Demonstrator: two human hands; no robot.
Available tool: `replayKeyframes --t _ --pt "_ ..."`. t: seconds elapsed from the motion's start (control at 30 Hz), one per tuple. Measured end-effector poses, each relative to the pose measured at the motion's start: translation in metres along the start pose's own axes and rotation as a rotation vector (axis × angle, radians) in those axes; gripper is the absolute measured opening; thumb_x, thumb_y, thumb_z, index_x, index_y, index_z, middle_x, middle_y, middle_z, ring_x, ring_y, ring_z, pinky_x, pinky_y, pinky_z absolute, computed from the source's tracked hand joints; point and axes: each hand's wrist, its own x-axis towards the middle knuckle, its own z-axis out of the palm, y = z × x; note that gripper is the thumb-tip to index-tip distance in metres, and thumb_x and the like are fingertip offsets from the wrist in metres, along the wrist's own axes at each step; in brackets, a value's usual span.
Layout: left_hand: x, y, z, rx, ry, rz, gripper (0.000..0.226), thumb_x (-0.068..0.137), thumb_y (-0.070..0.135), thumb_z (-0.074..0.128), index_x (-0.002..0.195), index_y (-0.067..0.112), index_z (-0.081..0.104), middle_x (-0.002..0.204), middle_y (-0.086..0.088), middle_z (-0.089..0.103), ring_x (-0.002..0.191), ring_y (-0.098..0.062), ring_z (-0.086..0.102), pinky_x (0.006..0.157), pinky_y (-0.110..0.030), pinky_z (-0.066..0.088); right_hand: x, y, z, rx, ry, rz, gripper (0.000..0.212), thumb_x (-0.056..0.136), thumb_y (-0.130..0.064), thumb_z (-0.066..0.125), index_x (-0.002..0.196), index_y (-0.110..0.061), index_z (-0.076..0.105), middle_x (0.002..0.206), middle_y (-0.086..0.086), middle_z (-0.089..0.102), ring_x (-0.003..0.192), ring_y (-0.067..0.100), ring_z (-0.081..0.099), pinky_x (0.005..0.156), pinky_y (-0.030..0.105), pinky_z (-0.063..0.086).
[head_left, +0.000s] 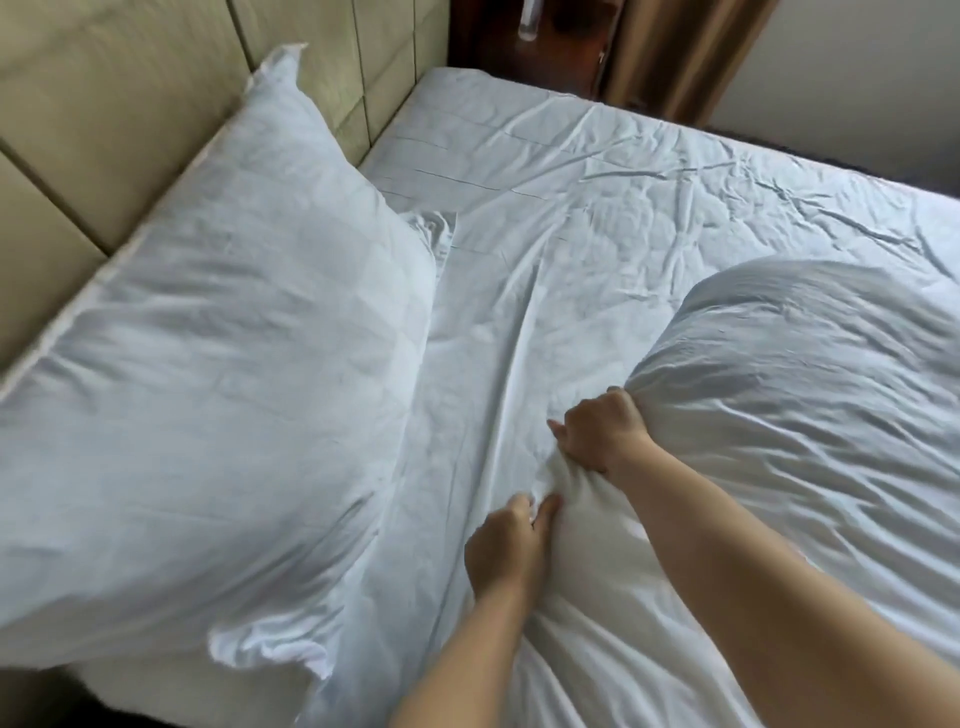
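Both arms stretch forward over the bed. The right hand (602, 436) clenches a bunched corner of the puffy white pillow (805, 405). The left hand (506, 545), just beside it, pinches the same loose fabric. The pillow lies at the right on the creased sheet (597, 218). A second pillow (208, 338) leans against the beige headboard (104, 104).

the bed (675, 156) is covered by a white sheet (519, 291), creased all over, with long folds running toward the near edge. a large white pillow (208, 364) lies on its left side against the padded headboard (104, 104). a second pillow (805, 389) lies on the right, with bare sheet between them.
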Motion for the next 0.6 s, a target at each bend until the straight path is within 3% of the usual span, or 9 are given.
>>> replayKeyframes --t 0.23,0.33,0.43,0.6 --pt "-0.009 -0.061 -0.110 0.013 0.192 -0.116 0.047 0.095 0.059 0.032 0.078 0.018 0.045 0.098 -0.007 0.068 0.097 -0.031 0.061 0.077 -0.033 0.046 0.030 -0.098 -0.108 0.029 0.171 -0.153 0.053 0.103 -0.043 0.020 0.108 -0.017 0.066 0.113 0.004 0.067 0.105 0.022 0.062 0.089 0.035 0.035" --pt "-0.012 -0.076 -0.141 0.007 0.261 -0.172 0.049 0.096 0.057 0.030 0.096 0.018 0.059 0.105 -0.010 0.068 0.103 -0.031 0.061 0.082 -0.034 0.043 0.035 -0.127 -0.147 0.014 0.236 -0.201 0.051 0.103 -0.041 0.021 0.108 -0.018 0.066 0.114 0.003 0.067 0.106 0.023 0.062 0.089 0.035 0.035" --pt "-0.013 -0.082 -0.166 0.024 0.337 -0.206 0.052 0.097 0.057 0.027 0.110 0.019 0.060 0.109 -0.011 0.067 0.105 -0.030 0.061 0.087 -0.034 0.044 0.041 -0.148 -0.180 -0.013 0.315 -0.224 0.050 0.103 -0.039 0.022 0.109 -0.018 0.067 0.115 0.003 0.067 0.108 0.024 0.062 0.090 0.034 0.035" --pt "-0.012 -0.107 -0.191 -0.032 0.469 -0.297 0.052 0.096 0.058 0.028 0.113 0.019 0.059 0.108 -0.012 0.068 0.103 -0.031 0.062 0.084 -0.034 0.045 0.051 -0.188 -0.211 -0.021 0.448 -0.290 0.045 0.104 -0.035 0.025 0.112 -0.017 0.067 0.112 0.001 0.069 0.108 0.023 0.062 0.096 0.035 0.036"
